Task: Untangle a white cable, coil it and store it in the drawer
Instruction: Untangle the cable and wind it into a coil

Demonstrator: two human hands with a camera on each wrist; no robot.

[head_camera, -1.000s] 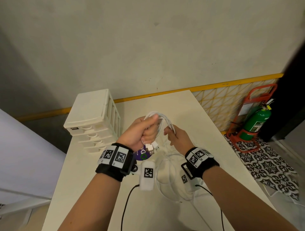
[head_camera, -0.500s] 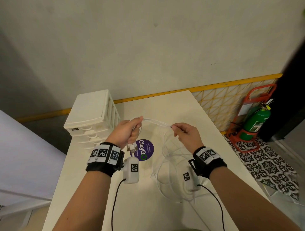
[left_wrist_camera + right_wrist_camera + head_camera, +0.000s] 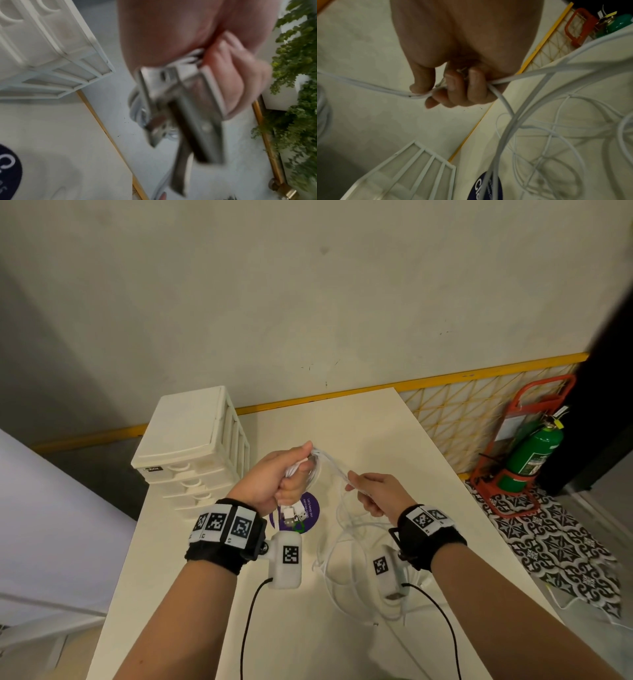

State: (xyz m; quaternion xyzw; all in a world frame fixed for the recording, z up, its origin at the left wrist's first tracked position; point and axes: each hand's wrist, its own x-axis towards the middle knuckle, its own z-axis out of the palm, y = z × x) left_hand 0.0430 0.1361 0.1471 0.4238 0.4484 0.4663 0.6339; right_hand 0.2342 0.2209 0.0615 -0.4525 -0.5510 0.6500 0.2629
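Note:
My left hand (image 3: 287,477) grips a bundle of loops of the white cable (image 3: 329,467) above the table, and two USB plugs (image 3: 291,513) hang below the fist. In the left wrist view the blurred metal plugs (image 3: 185,108) stick out under the curled fingers (image 3: 231,81). My right hand (image 3: 368,491) pinches a strand of the same cable (image 3: 388,89) a short way to the right. Loose cable loops (image 3: 346,570) lie on the white table (image 3: 394,440) under the right wrist. The white drawer unit (image 3: 195,450) stands at the table's back left, drawers closed.
A purple round sticker (image 3: 308,515) lies on the table below my left hand. A green fire extinguisher (image 3: 531,460) in a red stand sits on the floor to the right. The wall runs close behind the table. Black camera leads trail from both wrists.
The hands came apart half a second ago with a strand stretched between them; now they have closed in again, and my left fist has gathered more loops.

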